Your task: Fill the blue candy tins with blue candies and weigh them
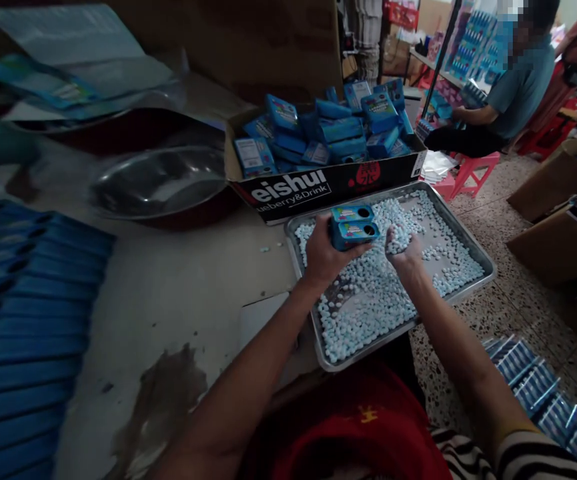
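Note:
A metal tray full of small pale blue and white candies lies in front of me. My left hand is closed round two small blue boxes above the tray's left part, their dark round openings facing right. Just right of them, my right hand is cupped, palm up, round a heap of the same candies. The hand and the boxes are a small gap apart.
Behind the tray stands a carton piled with blue boxes. A metal bowl is left of it. Rows of blue boxes fill the left side. A person sits at the back right; wrapped packs lie lower right.

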`<state>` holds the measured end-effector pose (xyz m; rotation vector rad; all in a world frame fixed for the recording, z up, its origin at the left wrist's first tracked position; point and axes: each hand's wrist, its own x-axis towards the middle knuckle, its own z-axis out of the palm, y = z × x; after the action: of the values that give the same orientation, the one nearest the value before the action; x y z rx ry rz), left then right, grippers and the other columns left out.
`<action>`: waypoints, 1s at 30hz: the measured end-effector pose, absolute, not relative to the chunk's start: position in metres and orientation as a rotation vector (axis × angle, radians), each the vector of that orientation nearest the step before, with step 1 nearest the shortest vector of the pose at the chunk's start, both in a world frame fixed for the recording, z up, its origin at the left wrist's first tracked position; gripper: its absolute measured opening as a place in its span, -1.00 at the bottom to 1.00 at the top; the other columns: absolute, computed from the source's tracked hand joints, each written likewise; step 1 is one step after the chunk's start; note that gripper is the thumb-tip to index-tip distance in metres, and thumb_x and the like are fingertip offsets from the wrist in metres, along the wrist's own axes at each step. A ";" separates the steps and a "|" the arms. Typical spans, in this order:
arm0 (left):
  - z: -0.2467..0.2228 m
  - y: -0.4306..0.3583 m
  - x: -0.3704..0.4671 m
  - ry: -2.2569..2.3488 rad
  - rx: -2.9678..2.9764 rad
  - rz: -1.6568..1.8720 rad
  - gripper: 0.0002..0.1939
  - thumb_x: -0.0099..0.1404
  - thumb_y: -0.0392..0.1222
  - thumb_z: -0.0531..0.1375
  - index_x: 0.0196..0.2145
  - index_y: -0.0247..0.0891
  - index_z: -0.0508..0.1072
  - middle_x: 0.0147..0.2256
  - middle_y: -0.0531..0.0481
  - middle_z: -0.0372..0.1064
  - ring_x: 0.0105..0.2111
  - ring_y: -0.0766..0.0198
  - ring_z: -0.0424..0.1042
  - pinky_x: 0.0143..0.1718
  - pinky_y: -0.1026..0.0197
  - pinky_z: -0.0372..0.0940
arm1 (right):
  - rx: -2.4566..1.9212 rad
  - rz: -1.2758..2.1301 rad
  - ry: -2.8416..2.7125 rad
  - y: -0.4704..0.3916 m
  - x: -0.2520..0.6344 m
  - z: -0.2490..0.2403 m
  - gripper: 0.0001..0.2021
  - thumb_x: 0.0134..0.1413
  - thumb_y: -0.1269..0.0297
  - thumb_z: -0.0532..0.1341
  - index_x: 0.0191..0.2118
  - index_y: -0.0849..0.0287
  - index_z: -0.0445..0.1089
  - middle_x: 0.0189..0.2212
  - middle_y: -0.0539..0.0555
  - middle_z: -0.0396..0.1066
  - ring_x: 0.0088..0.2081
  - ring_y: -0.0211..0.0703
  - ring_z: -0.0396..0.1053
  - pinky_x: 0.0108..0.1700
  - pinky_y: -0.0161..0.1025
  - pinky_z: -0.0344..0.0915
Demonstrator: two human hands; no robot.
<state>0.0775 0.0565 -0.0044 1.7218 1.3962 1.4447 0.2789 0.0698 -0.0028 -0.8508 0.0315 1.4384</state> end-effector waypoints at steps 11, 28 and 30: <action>-0.023 0.053 0.054 1.649 2.094 1.019 -0.15 -0.01 0.44 0.56 0.02 -0.17 0.49 -0.15 -0.19 0.62 -0.06 -0.24 0.65 -0.02 -0.02 0.47 | -0.734 1.453 -0.290 0.064 0.232 0.050 -0.83 0.28 0.14 0.23 -0.32 0.08 0.41 -0.39 0.00 0.52 -0.29 -0.16 0.56 -0.10 -0.19 0.62; -0.037 0.053 0.032 1.452 1.848 0.968 -0.02 -0.21 0.14 0.69 0.12 -0.09 0.41 0.00 -0.08 0.61 0.06 -0.20 0.62 0.08 -0.04 0.46 | -0.836 1.218 -0.743 0.095 0.206 0.043 -0.50 0.40 -0.23 0.17 -0.43 0.04 0.45 -0.47 0.01 0.37 -0.39 -0.18 0.34 -0.21 -0.21 0.43; -0.037 0.052 0.033 1.458 1.840 0.976 0.00 -0.19 0.12 0.67 0.16 -0.09 0.40 0.02 -0.09 0.61 0.06 -0.19 0.63 0.07 -0.03 0.47 | -0.874 1.240 -0.812 0.092 0.205 0.046 -0.43 0.45 -0.28 0.11 -0.45 0.03 0.44 -0.46 0.03 0.39 -0.37 -0.15 0.35 -0.16 -0.18 0.46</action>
<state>0.0330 0.0524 -0.0375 1.8400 1.4582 0.9757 0.2051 0.0923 0.0463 -0.8736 -0.8115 1.2398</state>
